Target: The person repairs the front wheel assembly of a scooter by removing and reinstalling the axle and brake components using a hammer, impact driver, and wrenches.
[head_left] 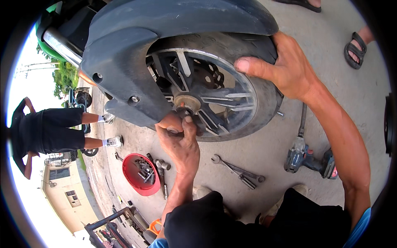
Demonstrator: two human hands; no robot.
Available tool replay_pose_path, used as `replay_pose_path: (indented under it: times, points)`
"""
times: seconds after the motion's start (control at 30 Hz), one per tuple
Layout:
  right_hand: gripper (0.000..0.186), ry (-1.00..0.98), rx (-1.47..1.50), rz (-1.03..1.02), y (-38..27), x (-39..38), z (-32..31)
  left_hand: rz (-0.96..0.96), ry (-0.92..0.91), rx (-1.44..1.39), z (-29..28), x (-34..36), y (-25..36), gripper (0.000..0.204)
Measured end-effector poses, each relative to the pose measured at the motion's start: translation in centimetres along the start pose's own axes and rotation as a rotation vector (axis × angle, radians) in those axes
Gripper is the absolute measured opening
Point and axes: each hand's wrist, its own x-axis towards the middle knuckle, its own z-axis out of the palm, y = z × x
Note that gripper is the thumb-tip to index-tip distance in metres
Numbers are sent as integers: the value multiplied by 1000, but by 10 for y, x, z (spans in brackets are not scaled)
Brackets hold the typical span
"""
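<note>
In the head view, the right hand (285, 68) is clamped on the tyre (268, 99), thumb on the sidewall and fingers out of sight over the tread; the left hand (180, 142) is at the hub (186, 101) with thumb and fingers drawn in, though I cannot tell what they close on. The wheel (237, 95) sits under the fender (186, 18), whose edge overhangs the tyre's top, and the side cover (120, 74) crowds the hub from the left. Open room lies below the tyre and to its right, down to the person's knees. The wrench (244, 170) and screwdriver (248, 183) cross there; the driver (304, 159) lies further right, its long shaft pointing towards the tyre. Left of them, the hammer (162, 167) is just beside the red bowl (151, 192), which holds metal bits (144, 171). The ground (322, 115) is pale, smooth concrete. A person (62, 130) stands at left, near a cream building (66, 194); a sandalled foot (355, 51) shows at upper right. The fender is scuffed matt plastic, the tyre dusty rubber, the spokes dark with bright metal faces, and the fork tube (62, 47) shiny and round.
</note>
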Motion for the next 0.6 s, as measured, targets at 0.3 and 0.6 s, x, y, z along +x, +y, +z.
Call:
replay_pose_path:
  times: [0.3,0.6]
  points:
    - [85,61,28,52,-6,-4,11,-137,-47,-59,-2,0,19,37]
    - [86,50,31,30,-3,-6,6,-56,-36,89,-6,7,15,45]
